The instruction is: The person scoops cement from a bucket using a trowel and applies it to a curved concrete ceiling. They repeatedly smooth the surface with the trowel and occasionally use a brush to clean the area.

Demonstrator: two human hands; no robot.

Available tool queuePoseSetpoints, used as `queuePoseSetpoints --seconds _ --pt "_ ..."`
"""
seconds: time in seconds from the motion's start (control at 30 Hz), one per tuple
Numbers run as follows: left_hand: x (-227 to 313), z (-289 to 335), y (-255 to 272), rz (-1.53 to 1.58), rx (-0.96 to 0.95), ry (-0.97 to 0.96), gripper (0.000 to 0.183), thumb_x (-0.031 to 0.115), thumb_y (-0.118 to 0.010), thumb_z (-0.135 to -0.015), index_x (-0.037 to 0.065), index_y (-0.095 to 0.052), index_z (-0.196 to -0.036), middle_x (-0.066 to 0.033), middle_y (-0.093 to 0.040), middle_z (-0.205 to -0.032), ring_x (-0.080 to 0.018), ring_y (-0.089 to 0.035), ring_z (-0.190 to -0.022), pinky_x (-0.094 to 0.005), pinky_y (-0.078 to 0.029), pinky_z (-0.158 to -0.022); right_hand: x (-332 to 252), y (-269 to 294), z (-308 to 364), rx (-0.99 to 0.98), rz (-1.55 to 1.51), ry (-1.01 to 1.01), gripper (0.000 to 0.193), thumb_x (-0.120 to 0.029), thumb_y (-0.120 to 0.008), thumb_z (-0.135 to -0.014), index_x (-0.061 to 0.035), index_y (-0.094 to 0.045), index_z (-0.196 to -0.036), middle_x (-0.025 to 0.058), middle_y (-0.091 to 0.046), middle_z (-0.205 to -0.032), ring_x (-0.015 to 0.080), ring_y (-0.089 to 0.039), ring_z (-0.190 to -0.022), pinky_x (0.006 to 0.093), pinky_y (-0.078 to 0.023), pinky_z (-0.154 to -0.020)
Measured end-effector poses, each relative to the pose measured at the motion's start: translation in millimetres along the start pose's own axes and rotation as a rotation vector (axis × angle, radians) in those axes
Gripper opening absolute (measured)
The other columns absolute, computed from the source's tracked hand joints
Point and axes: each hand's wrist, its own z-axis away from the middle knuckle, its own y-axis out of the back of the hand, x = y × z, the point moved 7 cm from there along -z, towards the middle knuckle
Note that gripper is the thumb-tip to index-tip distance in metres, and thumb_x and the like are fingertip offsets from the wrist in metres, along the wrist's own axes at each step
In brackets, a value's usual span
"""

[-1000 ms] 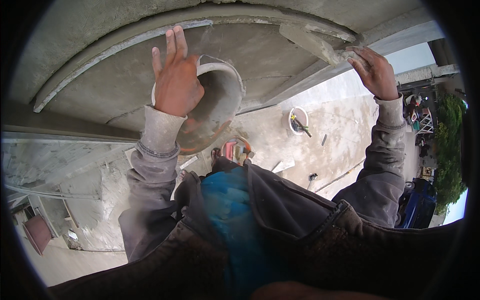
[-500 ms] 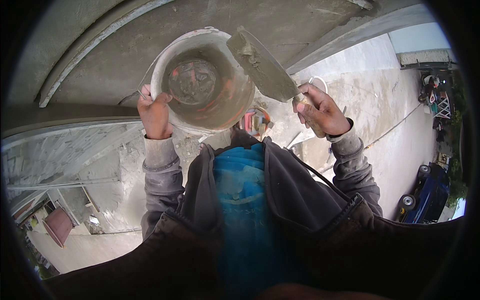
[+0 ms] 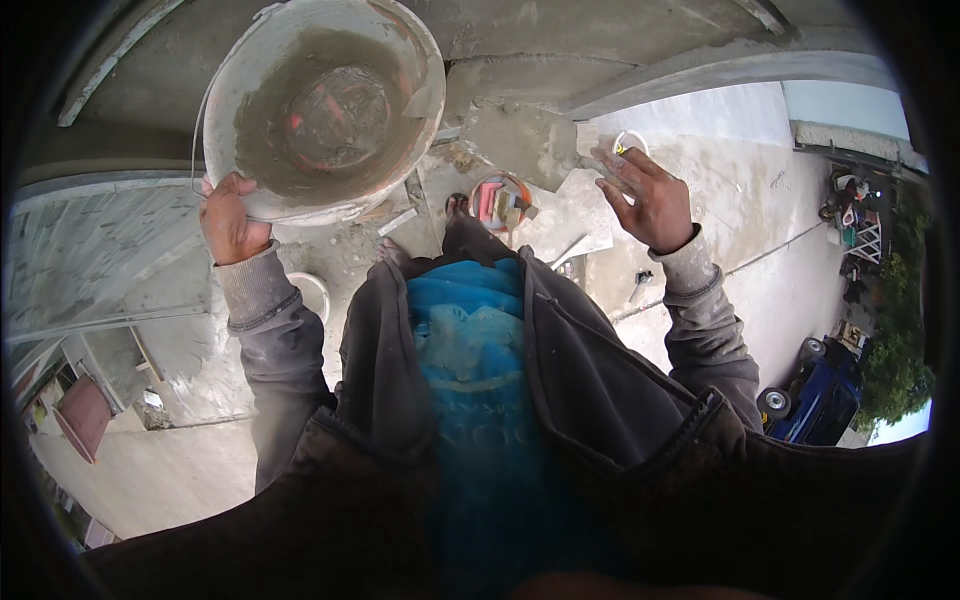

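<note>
My left hand [image 3: 235,220] is closed on the near left rim of a large whitish bucket [image 3: 262,75]. The bucket tilts so its inside shows, with wet grey mortar smeared round the wall and bottom and reddish patches showing through. On the other side my right hand [image 3: 660,205] is curled at the handle end of a trowel. The trowel's broad, mortar-covered blade [image 3: 520,145] points left toward the bucket, apart from it. Fingers and handle are somewhat blurred there.
Below, near my feet [image 3: 457,207], stands a small orange-rimmed bucket [image 3: 528,190] with colored items inside. A concrete beam [image 3: 690,75] runs along the upper right. A blue vehicle [image 3: 820,395] is parked far right, near a motorbike [image 3: 850,190]. A reddish-brown panel [image 3: 85,418] lies far left.
The bucket has moved left and up in view with my left hand. The trowel has come away from the bucket's rim, and its blade has turned flatter.
</note>
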Motion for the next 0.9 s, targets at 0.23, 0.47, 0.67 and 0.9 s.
queuePoseSetpoints --seconds 0.23,0.47,0.67,0.9 --pt "12 6 -1 -0.045 -0.046 -0.122 0.031 -0.01 -0.049 -0.076 0.002 -0.052 -0.105 -0.0127 -0.059 -0.1 -0.0267 -0.059 -0.091 -0.0429 -0.052 -0.087 -27 -37 -5 -0.247 -1.361 -0.199 0.033 -0.025 -0.054 -0.101 0.0019 -0.059 -0.118 0.0132 -0.064 -0.09 0.0192 -0.064 -0.077 0.0346 -0.054 -0.069" --pt "8 11 1 0.054 -0.048 -0.046 0.026 -0.008 -0.052 -0.074 0.003 -0.051 -0.098 -0.0104 -0.059 -0.095 -0.0235 -0.058 -0.09 -0.0381 -0.049 -0.087 -49 -99 -32 -0.488 -1.465 -0.371 0.032 -0.026 -0.045 -0.106 0.0026 -0.059 -0.105 0.0056 -0.058 -0.074 0.0114 -0.052 -0.051 0.024 -0.045 -0.05" --pt "8 10 26 -0.202 0.051 -0.176 0.02 -0.006 -0.052 -0.078 0.003 -0.052 -0.096 -0.0091 -0.06 -0.091 -0.0198 -0.058 -0.084 -0.0333 -0.049 -0.082 10 -84 37 -0.599 -1.185 -0.577 0.035 -0.03 -0.046 -0.105 0.0011 -0.06 -0.112 0.0011 -0.052 -0.069 0.0076 -0.048 -0.052 0.0247 -0.041 -0.051" --pt "62 20 -22 -0.376 -0.255 -0.389 0.021 -0.005 -0.053 -0.077 -0.001 -0.058 -0.097 -0.0052 -0.06 -0.092 -0.0141 -0.054 -0.081 -0.0263 -0.046 -0.078 -8 11 -37 -0.351 -0.532 -0.131 0.03 -0.028 -0.05 -0.103 -0.001 -0.061 -0.109 0.0082 -0.059 -0.07 0.0202 -0.059 -0.062 0.0334 -0.047 -0.061"
